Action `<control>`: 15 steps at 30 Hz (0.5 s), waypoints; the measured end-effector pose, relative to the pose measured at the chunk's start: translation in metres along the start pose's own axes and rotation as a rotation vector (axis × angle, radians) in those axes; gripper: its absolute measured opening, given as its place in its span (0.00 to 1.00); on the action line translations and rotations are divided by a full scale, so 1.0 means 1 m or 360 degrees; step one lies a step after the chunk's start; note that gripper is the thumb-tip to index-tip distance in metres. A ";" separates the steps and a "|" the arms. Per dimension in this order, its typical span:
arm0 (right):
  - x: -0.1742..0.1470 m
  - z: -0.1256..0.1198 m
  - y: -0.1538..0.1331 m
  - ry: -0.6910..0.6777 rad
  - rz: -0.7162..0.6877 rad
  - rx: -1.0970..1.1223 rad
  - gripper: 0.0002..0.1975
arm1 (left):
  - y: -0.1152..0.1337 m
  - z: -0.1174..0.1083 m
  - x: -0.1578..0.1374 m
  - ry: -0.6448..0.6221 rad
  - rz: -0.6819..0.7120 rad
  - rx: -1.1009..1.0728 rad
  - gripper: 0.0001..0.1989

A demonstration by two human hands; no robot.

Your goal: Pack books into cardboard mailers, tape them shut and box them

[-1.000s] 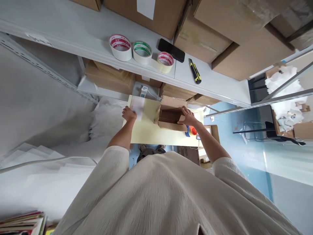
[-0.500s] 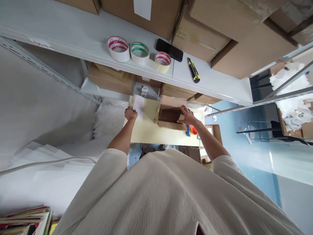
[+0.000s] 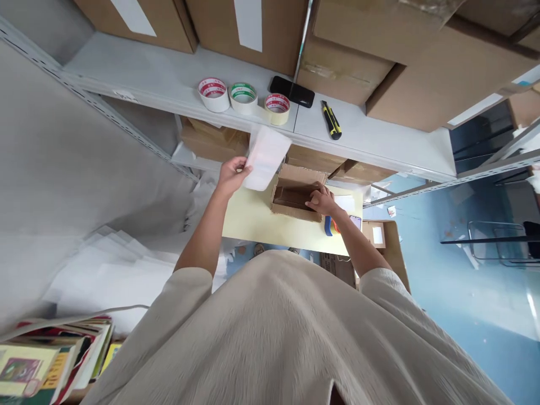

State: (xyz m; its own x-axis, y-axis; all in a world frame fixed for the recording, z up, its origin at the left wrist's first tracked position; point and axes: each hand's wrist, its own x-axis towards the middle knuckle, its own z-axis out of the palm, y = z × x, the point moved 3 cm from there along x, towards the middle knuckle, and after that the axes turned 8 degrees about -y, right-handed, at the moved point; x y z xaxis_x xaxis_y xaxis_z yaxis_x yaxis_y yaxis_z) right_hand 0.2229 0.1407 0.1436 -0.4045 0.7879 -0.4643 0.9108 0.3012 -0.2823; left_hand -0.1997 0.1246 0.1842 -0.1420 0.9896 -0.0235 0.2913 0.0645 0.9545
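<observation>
My left hand is closed on the near-left edge of a flat white packet, raised above the pale yellow table. The packet looks thin and rectangular, in a whitish, slightly see-through wrapping; its contents cannot be made out. To its right an open cardboard box stands on the table with its far flap up. My right hand is at the right end of this box, fingers bent over the edge and gripping it. Part of that end is hidden under the hand. A blue tape dispenser lies partly behind my right wrist.
On the shelf above are several tape rolls, a black phone and a yellow-black box cutter. Large cartons stand behind them. White sheets and books lie at left. Another phone sits at the table's right.
My left hand has lifted the white packet up and to the right, towards the box. The right hand stays at the box's right end. The view has shifted somewhat.
</observation>
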 end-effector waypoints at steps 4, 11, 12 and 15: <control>-0.009 0.002 0.008 0.0073 -0.0028 0.0172 0.25 | 0.041 0.045 0.006 -0.0322 0.0123 0.0035 0.15; -0.026 0.007 0.034 0.0173 0.0027 0.0455 0.39 | 0.055 0.123 0.016 -0.0877 0.0056 0.0637 0.09; -0.029 0.007 0.039 0.0177 0.0036 0.0484 0.42 | 0.053 0.130 0.019 -0.0907 0.0041 0.0719 0.10; -0.036 0.009 0.049 0.0161 0.0034 0.0572 0.51 | 0.045 0.146 0.025 -0.1043 -0.0016 0.0884 0.12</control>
State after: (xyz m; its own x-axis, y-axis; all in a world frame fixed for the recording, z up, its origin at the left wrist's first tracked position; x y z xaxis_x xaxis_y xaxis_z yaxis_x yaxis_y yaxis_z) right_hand 0.2813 0.1224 0.1387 -0.3594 0.8464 -0.3930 0.8246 0.0908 -0.5585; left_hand -0.0516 0.1715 0.1832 0.3781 0.8522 -0.3616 0.7383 -0.0419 0.6732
